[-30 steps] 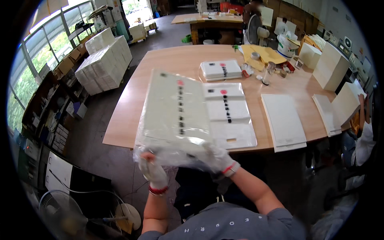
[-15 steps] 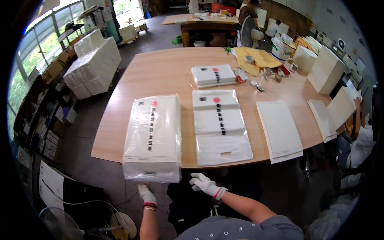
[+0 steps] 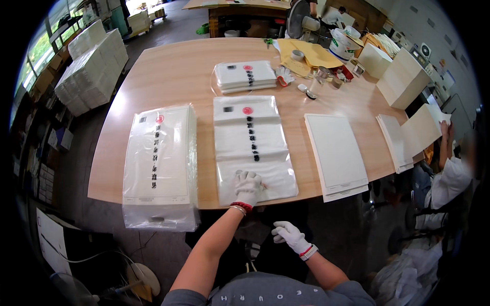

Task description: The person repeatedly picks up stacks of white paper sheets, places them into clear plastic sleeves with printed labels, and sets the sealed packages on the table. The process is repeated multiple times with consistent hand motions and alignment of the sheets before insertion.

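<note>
My left hand (image 3: 248, 186), in a white glove, is on the lower part of a flat white plastic bag (image 3: 250, 132). Its fingers are curled against the film near the handle slot, and the fingertips are partly hidden. The bag lies on top of others at the table's near edge, with dark print and a red round mark. My right hand (image 3: 291, 236), gloved too, hangs in front of the table edge, fingers loosely apart and holding nothing. To the left lies a thick stack of cream sheets in clear plastic bags (image 3: 159, 168), its lower end jutting past the edge.
Behind the bag is a smaller stack of folded bags (image 3: 245, 76), with a glove (image 3: 284, 76) beside it. White board sheets (image 3: 337, 153) lie at right. Brown paper (image 3: 311, 53), tape and small jars clutter the far right. A co-worker (image 3: 454, 178) handles sheets at the right edge.
My left hand has moved from below the left stack up and right onto the white bag. My right hand has shifted slightly right and down. The whole view has swung to the right.
</note>
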### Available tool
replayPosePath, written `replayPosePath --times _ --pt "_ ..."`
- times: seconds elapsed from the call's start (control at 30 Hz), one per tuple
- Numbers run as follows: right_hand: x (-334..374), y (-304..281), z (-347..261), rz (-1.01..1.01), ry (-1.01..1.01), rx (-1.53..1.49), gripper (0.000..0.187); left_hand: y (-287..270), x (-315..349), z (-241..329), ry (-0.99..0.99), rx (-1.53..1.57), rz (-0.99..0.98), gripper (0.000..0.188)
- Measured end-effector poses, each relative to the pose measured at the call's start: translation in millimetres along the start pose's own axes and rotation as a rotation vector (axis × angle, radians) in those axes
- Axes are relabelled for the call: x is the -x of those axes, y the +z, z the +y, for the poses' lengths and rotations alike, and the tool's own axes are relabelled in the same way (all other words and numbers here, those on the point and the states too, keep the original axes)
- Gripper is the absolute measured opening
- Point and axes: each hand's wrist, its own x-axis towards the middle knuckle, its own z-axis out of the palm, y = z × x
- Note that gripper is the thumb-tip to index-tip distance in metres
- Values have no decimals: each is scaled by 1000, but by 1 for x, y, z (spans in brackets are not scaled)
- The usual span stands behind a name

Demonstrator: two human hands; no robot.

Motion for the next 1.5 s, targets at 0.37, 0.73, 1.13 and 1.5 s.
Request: replayPosePath --times 0.37,0.73,1.13,1.5 --pt "-131 42 -89 87 -342 -519 23 -20 -34 -31 146 455 -87 13" --pt "-103 52 -153 567 -1414 620 23 -86 -96 6 -355 1179 -272 26" --pt "-75 55 -105 102 -939 700 21 -154 -43 65 56 293 -190 49" --pt "-28 -182 -63 789 -734 1387 75 -164 38 66 351 119 429 49"
